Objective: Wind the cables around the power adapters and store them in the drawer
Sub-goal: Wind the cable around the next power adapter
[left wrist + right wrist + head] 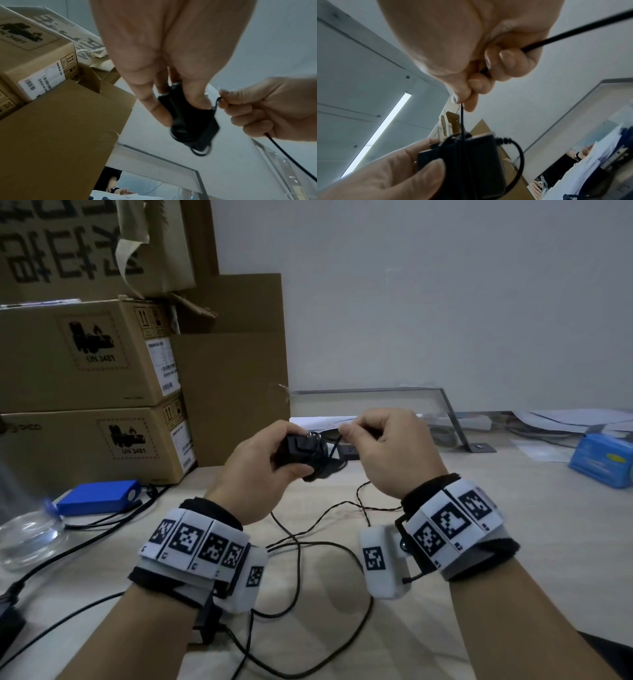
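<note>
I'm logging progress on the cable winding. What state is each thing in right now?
power adapter: held in left hand, cable partly wound round it.
cable: taut, pinched by right hand.
cable slack: trailing loose on desk.

Light wood desk (479, 542) is running up to a plain white wall (445, 285) at the far side. Stacked cardboard boxes (85, 354) are sitting far left against the wall, with a flat cardboard sheet (236, 364) leaning beside them. Clear acrylic panel with a metal frame (448, 412) is standing at the far edge, centre-right. Papers (575, 419) are lying far right. In the right wrist view, a long ceiling strip light (382, 129) is glowing on a pale panelled ceiling (351, 67). Overall light is looking dim and cool.
</note>
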